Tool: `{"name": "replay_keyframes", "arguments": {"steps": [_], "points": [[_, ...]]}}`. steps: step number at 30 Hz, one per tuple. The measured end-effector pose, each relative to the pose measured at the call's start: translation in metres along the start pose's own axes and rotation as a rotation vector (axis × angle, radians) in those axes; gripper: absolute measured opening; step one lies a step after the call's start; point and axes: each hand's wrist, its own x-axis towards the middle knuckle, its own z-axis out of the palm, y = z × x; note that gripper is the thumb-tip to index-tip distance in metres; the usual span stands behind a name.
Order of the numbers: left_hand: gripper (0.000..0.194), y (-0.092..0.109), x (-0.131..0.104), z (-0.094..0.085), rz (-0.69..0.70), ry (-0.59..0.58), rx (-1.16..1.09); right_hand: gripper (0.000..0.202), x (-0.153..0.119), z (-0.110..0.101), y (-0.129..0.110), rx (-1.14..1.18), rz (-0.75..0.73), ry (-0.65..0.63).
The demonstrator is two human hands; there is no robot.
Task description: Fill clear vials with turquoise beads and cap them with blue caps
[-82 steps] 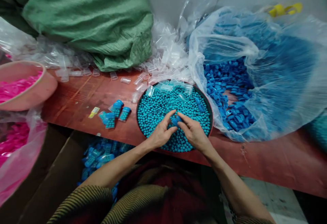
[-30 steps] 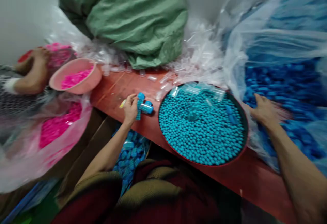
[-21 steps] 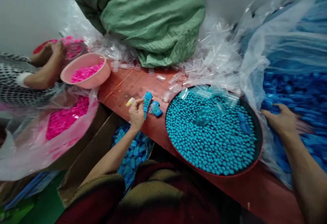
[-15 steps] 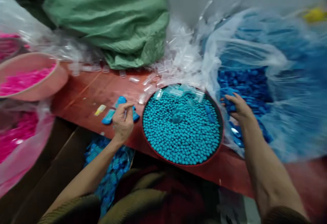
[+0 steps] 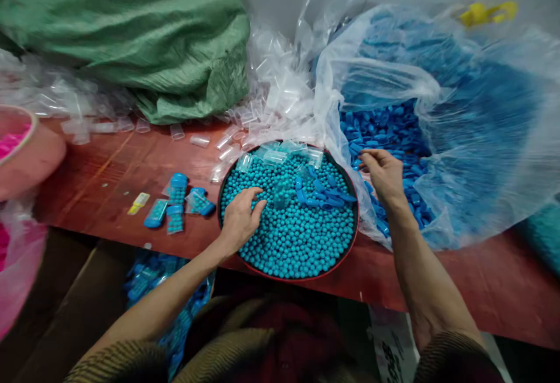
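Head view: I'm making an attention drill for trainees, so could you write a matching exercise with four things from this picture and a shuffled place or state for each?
Things
1. Left hand
2. Green sack
3. Right hand
4. Pink bowl

Places or states
A. At the blue pieces in the open plastic bag
B. Holds bright pink pieces
C. Over the turquoise beads
D. Crumpled, with clear tubes heaped to its right

Right pairs: 1-C; 2-D; 3-A; 4-B

The left edge crops the pink bowl — perhaps by half.
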Motion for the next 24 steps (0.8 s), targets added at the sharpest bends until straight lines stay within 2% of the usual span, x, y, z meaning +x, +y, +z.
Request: {"name": "replay_keyframes", "arguments": {"steps": [1, 2, 3, 5, 7, 10, 12, 15, 20, 22, 24], "points": [[0.025, 0.004, 0.003, 0.002, -0.038, -0.046, -0.002, 0.021, -0.007, -0.004, -0.001, -0.058, -0.035, 0.056], [0.027, 0.007, 0.007, 0.005, -0.067, -0.087, -0.001, 0.019, -0.016, -0.005, -0.003, -0.121, -0.08, 0.058], [0.03, 0.01, 0.01, 0.008, -0.082, -0.123, 0.004, 0.018, -0.029, -0.004, -0.007, -0.171, -0.137, 0.007], [0.035, 0.015, 0.017, 0.016, -0.083, -0.182, 0.023, 0.016, -0.058, 0.006, -0.016, -0.254, -0.274, -0.255], [0.036, 0.017, 0.021, 0.025, -0.078, -0.225, 0.04, 0.019, -0.083, 0.026, -0.024, -0.413, -0.391, -0.505], [0.033, 0.016, 0.022, 0.034, -0.083, -0.237, 0.047, 0.021, -0.098, 0.052, -0.025, -0.738, -0.401, -0.617], [0.029, 0.015, 0.022, 0.036, -0.08, -0.222, 0.018, 0.017, -0.093, 0.058, -0.02, -0.791, -0.366, -0.626], [0.022, 0.014, 0.021, 0.031, -0.104, -0.208, -0.078, 0.012, -0.078, 0.05, -0.016, -0.544, -0.255, -0.584], [0.02, 0.017, 0.017, 0.018, -0.167, -0.187, -0.268, 0.029, -0.08, 0.03, -0.027, 0.04, 0.124, -0.504], [0.019, 0.016, 0.015, 0.018, -0.167, -0.178, -0.371, 0.032, -0.089, 0.03, -0.028, 0.156, 0.188, -0.528], [0.02, 0.015, 0.012, 0.02, -0.193, -0.198, -0.487, 0.033, -0.098, 0.031, -0.024, 0.12, 0.171, -0.564]]}}
